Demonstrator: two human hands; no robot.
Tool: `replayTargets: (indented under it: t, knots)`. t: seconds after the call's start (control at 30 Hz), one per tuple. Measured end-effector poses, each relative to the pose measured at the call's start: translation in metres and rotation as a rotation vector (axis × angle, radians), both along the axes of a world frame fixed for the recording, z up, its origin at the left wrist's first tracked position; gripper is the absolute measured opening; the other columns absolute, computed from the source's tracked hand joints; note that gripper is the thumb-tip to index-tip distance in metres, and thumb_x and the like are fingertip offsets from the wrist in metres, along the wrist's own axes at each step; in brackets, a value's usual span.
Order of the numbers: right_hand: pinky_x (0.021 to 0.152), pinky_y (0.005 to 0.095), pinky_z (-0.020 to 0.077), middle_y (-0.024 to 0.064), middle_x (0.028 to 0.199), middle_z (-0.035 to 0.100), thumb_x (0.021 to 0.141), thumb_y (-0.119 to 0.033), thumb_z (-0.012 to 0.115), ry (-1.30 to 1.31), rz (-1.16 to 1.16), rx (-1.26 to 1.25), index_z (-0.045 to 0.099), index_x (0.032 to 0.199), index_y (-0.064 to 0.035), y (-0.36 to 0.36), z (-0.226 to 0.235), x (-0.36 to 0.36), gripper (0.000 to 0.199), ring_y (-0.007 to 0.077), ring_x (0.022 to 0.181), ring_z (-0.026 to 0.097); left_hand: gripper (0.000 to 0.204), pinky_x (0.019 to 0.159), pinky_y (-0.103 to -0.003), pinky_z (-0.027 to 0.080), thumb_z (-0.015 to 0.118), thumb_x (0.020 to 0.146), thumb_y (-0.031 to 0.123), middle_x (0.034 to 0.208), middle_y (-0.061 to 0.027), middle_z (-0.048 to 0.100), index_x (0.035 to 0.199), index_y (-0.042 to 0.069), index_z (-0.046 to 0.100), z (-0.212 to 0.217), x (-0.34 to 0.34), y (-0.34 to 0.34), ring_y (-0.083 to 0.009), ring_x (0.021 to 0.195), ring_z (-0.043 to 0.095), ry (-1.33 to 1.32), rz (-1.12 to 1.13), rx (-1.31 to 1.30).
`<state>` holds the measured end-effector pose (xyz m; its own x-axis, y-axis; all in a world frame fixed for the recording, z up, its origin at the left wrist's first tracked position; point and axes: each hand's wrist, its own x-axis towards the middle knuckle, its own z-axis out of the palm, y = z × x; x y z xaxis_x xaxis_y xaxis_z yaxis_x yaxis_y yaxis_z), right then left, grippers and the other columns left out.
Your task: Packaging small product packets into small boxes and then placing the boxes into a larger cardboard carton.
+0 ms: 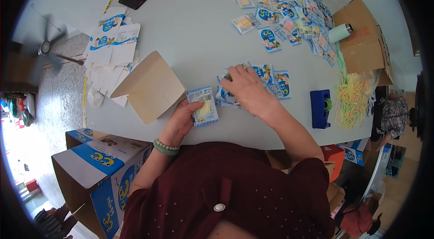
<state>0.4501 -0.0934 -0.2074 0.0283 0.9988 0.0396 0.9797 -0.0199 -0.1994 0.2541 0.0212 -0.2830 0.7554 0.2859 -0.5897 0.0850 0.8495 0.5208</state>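
My left hand (183,119) grips a small blue-and-white packet (207,113), its thumb lying on top; pale yellow sticks show through the clear middle. Beside it, my right hand (246,87) reaches over a small group of similar packets (282,84), fingers bent down and closed at the edge of one. The fingertips partly hide what they pinch. Just left of my left hand stands an open cardboard carton (151,87), plain inside, its flap spread outward.
A large heap of packets (289,1) covers the table's far right. Flattened printed cartons (113,40) are stacked at left, near a black phone (133,0). On the right are a blue tape dispenser (319,108), yellow-green strips (352,101), a pale green bottle (340,33) and a brown box (361,35).
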Motion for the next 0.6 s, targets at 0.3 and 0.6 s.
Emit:
replayTargets:
  t: [0.3, 0.6]
  knots:
    - [0.087, 0.0338, 0.0485, 0.0091, 0.099, 0.066, 0.076, -0.009, 0.069, 0.892, -0.831, -0.069, 0.056, 0.095, -0.0044, -0.033, -0.012, 0.008, 0.024, 0.0185, 0.095, 0.063, 0.033, 0.085, -0.038, 0.054, 0.053, 0.089, 0.002, 0.114, -0.0119, 0.062, 0.121, 0.000, 0.052, 0.008, 0.005, -0.006, -0.0237, 0.099, 0.064, 0.041, 0.023, 0.026]
    - [0.077, 0.0264, 0.0517, 0.0044, 0.102, 0.065, 0.084, -0.008, 0.064, 1.783, -0.741, 0.316, 0.054, 0.114, -0.0032, -0.026, -0.044, -0.048, 0.032, 0.0120, 0.090, 0.062, 0.032, 0.091, -0.038, 0.049, 0.053, 0.093, 0.011, 0.117, -0.0087, 0.059, 0.123, 0.002, 0.049, 0.021, 0.016, -0.025, -0.0206, 0.106, 0.058, -0.022, 0.123, -0.023]
